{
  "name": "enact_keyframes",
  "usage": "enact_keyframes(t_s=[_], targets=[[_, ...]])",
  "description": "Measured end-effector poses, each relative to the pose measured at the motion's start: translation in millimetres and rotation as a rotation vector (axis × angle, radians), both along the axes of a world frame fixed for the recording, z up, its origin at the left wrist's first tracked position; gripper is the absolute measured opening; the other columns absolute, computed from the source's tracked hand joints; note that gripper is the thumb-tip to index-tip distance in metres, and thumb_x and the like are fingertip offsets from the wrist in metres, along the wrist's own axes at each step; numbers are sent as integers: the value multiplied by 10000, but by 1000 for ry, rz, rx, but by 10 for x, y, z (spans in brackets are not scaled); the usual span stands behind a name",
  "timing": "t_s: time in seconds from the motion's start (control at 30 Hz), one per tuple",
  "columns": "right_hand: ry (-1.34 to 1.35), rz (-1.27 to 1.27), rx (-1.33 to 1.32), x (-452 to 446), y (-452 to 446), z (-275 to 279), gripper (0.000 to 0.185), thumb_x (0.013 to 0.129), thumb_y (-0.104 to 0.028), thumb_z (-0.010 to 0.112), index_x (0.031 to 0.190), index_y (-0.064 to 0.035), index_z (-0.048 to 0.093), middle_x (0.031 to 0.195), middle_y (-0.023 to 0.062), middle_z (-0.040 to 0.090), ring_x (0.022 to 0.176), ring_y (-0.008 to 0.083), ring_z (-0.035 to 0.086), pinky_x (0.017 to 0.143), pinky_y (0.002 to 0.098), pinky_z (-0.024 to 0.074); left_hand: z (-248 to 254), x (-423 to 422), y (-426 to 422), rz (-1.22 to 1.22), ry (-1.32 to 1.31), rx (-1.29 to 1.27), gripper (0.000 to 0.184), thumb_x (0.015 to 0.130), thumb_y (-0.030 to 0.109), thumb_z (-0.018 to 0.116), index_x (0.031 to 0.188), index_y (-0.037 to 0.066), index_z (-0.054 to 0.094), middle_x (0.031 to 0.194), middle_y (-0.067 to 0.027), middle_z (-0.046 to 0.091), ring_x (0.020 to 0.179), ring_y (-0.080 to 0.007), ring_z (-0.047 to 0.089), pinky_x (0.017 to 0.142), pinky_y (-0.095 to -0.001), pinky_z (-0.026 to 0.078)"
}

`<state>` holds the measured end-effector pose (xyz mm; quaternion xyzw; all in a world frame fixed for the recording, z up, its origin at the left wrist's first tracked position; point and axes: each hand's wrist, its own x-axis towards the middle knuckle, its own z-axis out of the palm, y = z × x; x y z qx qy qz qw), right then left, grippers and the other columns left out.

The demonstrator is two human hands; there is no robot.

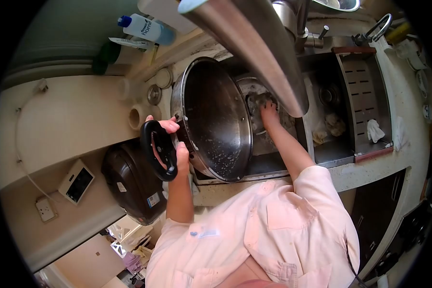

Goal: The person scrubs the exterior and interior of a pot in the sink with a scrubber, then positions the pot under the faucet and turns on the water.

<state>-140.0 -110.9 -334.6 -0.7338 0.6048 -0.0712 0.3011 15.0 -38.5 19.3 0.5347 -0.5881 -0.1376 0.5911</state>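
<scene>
My left hand [180, 153] is wrapped around the black loop handle [161, 168] of a large steel pot [211, 120]. The pot is tipped on its side over the left part of the sink, its mouth facing right, with foam and water drops on the inner wall. My right hand [270, 115] is down in the sink, fingers curled on a dark grey scrubbing cloth [259, 99]. The cloth lies over a basin with suds [249, 86]; whether it is a rag or a scouring pad is hard to make out.
A steel faucet [254, 53] reaches over the sink close above my right forearm. The right sink bowl holds a crumpled rag [335, 124], beside a slotted drain tray [362, 91] with a white cloth [375, 130]. A detergent bottle [146, 29] and a brown appliance [132, 180] stand at left.
</scene>
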Motion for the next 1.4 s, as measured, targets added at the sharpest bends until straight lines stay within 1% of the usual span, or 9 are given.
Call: enact_keyframes(t_s=[0.1,0.3,0.43,0.6,0.83,0.93,1.0,1.17,1.4], targets=[[-69,27,134,64,-25,420,267,725,-52,596,986,-16,636,1059,166,545,966,333,541,817,384,474,-22,100,-34,5,21,-31,780,565,7,444,1327,-19,277,932,-135,446,898,-239,467,945,-473,393],[-1067,-30,484,331,259,1979,368,752,-122,608,1117,-69,596,1068,136,550,987,232,538,857,324,432,-63,160,-51,5,89,-48,794,559,3,438,1338,7,281,941,-128,446,917,-231,459,953,-462,388],[-1315,318,96,865,580,2211,458,728,-49,644,1174,-101,558,1091,140,477,1027,279,483,870,333,416,-14,44,-55,16,26,1,792,553,23,471,1320,-21,277,924,-124,448,898,-226,469,943,-455,392],[-420,89,-241,780,83,679,451,670,-18,581,1076,-206,639,1077,199,512,1018,371,492,868,424,419,22,-68,-25,-45,-51,27,768,577,38,505,1304,-38,273,917,-125,461,871,-226,483,939,-456,393],[4,-143,-95,295,-163,-611,536,833,-316,527,1296,-80,394,1281,185,399,1162,366,417,872,377,461,22,-87,-104,-61,-47,20,765,588,43,507,1311,-33,269,899,-125,463,858,-226,480,930,-474,400],[223,112,-23,72,-80,-94,383,802,-316,553,1099,-77,588,1046,199,567,913,361,585,798,380,494,9,-56,-121,-99,-54,11,765,587,51,508,1314,-23,282,894,-123,461,850,-227,476,914,-495,408],[-57,48,557,-25,-195,732,424,699,-242,634,1089,-76,627,960,61,653,812,198,614,712,372,496,8,-52,-107,-119,-54,-4,770,580,48,506,1314,-22,286,896,-126,462,853,-228,477,910,-492,415],[-940,-30,1131,-162,300,1957,410,744,-176,567,1139,-69,593,865,7,608,735,92,533,667,218,450,-35,34,-162,-153,-72,-41,777,572,26,484,1321,-18,283,922,-138,472,871,-239,486,916,-495,416],[-927,735,661,-263,857,1978,525,757,-109,544,1270,-216,503,1108,135,436,1043,256,434,917,296,362,-36,60,-206,-115,-9,-42,763,594,34,499,1323,-34,281,932,-136,475,896,-238,497,918,-473,414]])
